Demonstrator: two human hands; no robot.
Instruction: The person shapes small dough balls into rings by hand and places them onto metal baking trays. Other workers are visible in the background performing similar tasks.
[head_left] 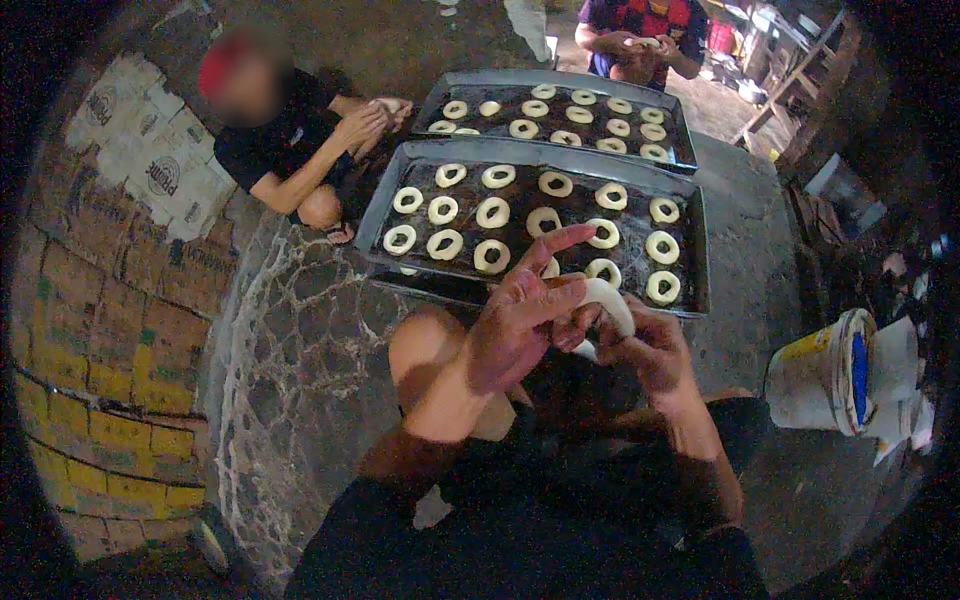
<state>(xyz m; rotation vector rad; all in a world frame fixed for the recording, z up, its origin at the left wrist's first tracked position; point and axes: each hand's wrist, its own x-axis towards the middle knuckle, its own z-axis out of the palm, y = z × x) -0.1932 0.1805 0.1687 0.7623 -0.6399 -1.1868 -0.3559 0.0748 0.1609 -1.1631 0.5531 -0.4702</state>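
Between my two hands, above my lap, is a pale dough ring (609, 305). My left hand (530, 310) pinches its left side with the thumb, while the index finger points out toward the tray. My right hand (648, 345) has its fingers curled round the ring's right side; part of the dough is hidden behind the fingers. Just beyond my hands lies a dark rectangular tray (375, 235) bearing several dough rings (492, 213) in loose rows. A second tray (690, 150) with more dough rings stands behind it.
A person (290, 150) at the left and another person (640, 40) at the far side each handle dough. A white bucket (815, 375) stands at the right. Netting (300, 320) and stacked cardboard (120, 360) are at the left.
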